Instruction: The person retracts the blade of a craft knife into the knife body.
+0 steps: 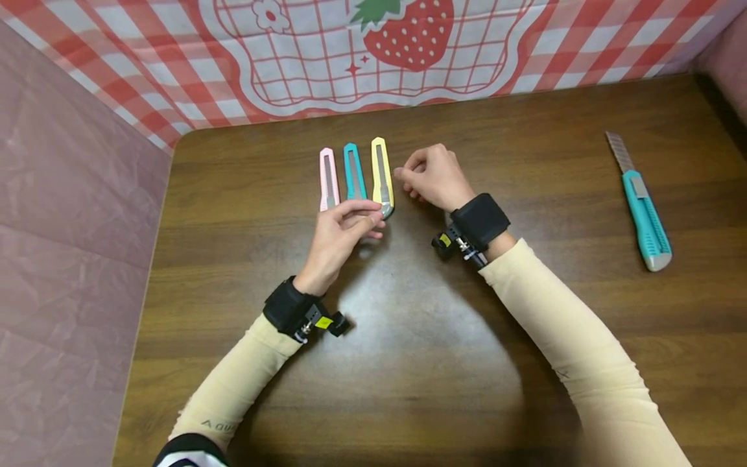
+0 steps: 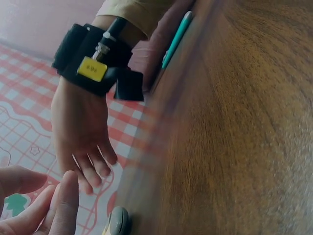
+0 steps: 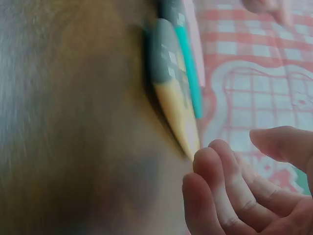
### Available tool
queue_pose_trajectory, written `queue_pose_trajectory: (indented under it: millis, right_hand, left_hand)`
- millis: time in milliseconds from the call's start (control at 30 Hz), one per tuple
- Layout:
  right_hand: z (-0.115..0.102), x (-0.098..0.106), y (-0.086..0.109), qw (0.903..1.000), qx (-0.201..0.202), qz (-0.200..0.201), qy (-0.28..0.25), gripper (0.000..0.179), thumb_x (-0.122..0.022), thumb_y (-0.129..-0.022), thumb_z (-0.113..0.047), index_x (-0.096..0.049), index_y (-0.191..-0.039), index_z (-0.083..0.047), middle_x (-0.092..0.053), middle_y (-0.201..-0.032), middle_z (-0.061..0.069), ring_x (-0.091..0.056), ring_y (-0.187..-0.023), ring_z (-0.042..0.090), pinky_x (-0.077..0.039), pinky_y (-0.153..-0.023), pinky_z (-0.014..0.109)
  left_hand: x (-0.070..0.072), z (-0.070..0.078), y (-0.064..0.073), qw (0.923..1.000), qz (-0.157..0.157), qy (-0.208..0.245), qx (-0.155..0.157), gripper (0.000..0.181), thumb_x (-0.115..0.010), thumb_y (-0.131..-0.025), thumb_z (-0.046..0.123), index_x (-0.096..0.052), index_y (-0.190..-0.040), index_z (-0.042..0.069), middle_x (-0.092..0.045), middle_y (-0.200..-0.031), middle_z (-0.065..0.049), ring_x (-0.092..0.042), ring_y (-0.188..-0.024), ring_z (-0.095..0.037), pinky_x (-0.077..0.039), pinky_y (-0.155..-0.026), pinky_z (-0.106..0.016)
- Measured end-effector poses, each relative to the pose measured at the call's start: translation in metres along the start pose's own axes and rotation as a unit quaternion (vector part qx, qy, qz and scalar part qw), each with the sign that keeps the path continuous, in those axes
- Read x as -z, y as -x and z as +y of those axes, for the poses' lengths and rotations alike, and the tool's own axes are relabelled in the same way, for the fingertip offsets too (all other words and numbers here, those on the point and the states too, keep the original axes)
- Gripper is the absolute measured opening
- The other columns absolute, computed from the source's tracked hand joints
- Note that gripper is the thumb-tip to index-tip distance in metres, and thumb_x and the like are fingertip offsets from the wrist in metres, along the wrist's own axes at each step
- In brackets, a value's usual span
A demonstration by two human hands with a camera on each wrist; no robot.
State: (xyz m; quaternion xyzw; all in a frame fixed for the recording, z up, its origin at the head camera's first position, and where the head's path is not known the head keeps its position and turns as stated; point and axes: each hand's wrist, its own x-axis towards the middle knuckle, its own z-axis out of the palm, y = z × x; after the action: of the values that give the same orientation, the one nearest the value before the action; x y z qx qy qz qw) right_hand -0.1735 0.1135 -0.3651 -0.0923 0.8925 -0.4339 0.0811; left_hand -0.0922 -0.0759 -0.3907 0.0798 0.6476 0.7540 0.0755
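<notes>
Three utility knives lie side by side on the wooden table: a pink utility knife [image 1: 323, 178], a teal utility knife [image 1: 349, 170] and a yellow utility knife [image 1: 377, 172] with a grey end. My left hand [image 1: 344, 233] hovers over their lower ends, hiding those of the pink and teal ones. Its fingers are loosely bent, with a gap between thumb and fingers in the left wrist view. Just right of the yellow knife is my right hand [image 1: 439, 176], fingers relaxed and holding nothing; in the right wrist view its fingertips [image 3: 208, 164] are close to the knife's tip.
Far to the right lies a larger teal utility knife [image 1: 646, 220], its blade extended toward the back. A red-and-white checked cloth [image 1: 303, 58] with a strawberry print stands along the table's back edge. Pink fabric [image 1: 70, 227] hangs at the left.
</notes>
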Motion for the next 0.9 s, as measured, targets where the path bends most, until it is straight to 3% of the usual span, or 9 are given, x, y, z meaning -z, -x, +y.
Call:
queue_pose_trajectory:
  millis: [267, 433, 633, 767, 900]
  right_hand:
    - [0.012, 0.055, 0.030, 0.9943, 0.079, 0.065, -0.030, 0.019, -0.060, -0.090, -0.018, -0.066, -0.091, 0.000, -0.065, -0.071, 0.015, -0.060, -0.057, 0.023, -0.054, -0.046, 0.018]
    - [0.028, 0.106, 0.058, 0.9877, 0.073, 0.130, -0.046, 0.017, -0.063, -0.088, -0.013, -0.065, -0.096, 0.002, -0.065, -0.072, 0.008, -0.060, -0.056, 0.016, -0.053, -0.050, 0.011]
    - [0.060, 0.165, 0.093, 0.9803, 0.004, 0.197, 0.018, 0.020, -0.061, -0.089, -0.018, -0.065, -0.099, -0.001, -0.062, -0.068, -0.014, -0.059, -0.056, 0.002, -0.048, -0.051, 0.005]
    - [0.090, 0.194, 0.106, 0.9755, -0.073, 0.191, 0.081, 0.014, -0.059, -0.091, -0.024, -0.063, -0.095, -0.011, -0.054, -0.063, -0.028, -0.055, -0.053, -0.007, -0.043, -0.047, 0.002]
    - [0.118, 0.215, 0.115, 0.9645, -0.139, 0.164, 0.154, 0.026, -0.059, -0.090, -0.030, -0.062, -0.098, -0.005, -0.049, -0.055, -0.030, -0.050, -0.046, -0.007, -0.040, -0.039, 0.006]
  left_hand:
    - [-0.002, -0.001, 0.001, 0.9999, -0.008, -0.002, 0.011, 0.024, -0.058, -0.088, -0.003, -0.056, -0.108, -0.016, -0.060, -0.097, -0.035, -0.059, -0.083, -0.044, -0.056, -0.075, -0.051]
    - [-0.003, 0.000, 0.001, 0.9998, -0.015, 0.001, 0.015, 0.022, -0.056, -0.090, -0.003, -0.057, -0.107, -0.015, -0.058, -0.099, -0.037, -0.058, -0.086, -0.045, -0.058, -0.073, -0.042]
    - [-0.006, -0.004, 0.001, 0.9992, -0.031, 0.002, 0.026, 0.022, -0.053, -0.091, -0.003, -0.055, -0.109, -0.016, -0.058, -0.100, -0.037, -0.058, -0.086, -0.042, -0.059, -0.074, -0.040]
    - [-0.006, -0.005, 0.003, 0.9986, -0.040, -0.001, 0.035, 0.022, -0.051, -0.092, -0.003, -0.055, -0.110, -0.015, -0.057, -0.100, -0.037, -0.059, -0.086, -0.041, -0.059, -0.074, -0.040]
    - [-0.008, -0.005, 0.004, 0.9982, -0.047, 0.003, 0.037, 0.022, -0.052, -0.092, -0.002, -0.055, -0.109, -0.015, -0.057, -0.100, -0.037, -0.058, -0.087, -0.041, -0.059, -0.073, -0.038]
